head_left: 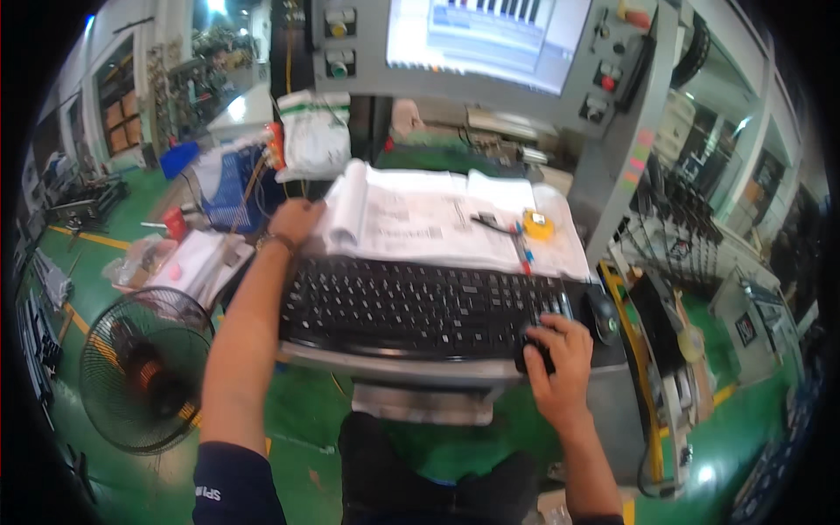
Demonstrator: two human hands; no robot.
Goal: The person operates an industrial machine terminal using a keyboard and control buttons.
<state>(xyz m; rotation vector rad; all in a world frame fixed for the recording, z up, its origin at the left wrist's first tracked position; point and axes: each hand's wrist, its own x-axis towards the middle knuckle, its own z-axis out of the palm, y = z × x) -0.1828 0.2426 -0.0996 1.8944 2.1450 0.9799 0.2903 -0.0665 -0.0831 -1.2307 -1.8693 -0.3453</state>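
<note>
My right hand [562, 360] is over the right end of a black keyboard [402, 308], its bent fingers on or just above the number keys and its thumb apart from them. A dark rounded patch shows under the fingers; it may be the keyboard's corner. My left hand [297, 220] rests at the left edge of a stack of printed sheets [411, 229], beside the curled-back pages [350, 206]. Its fingertips are hidden, so any grip on the paper cannot be made out. To the right of the keyboard lies a black mouse [601, 317].
A yellow tape measure [537, 225] and pens [525, 254] lie on the sheets. A lit screen [490, 39] in a grey panel with buttons hangs above. On the left stand a black fan [144, 372], a blue basket [234, 188] and a white sack [315, 136].
</note>
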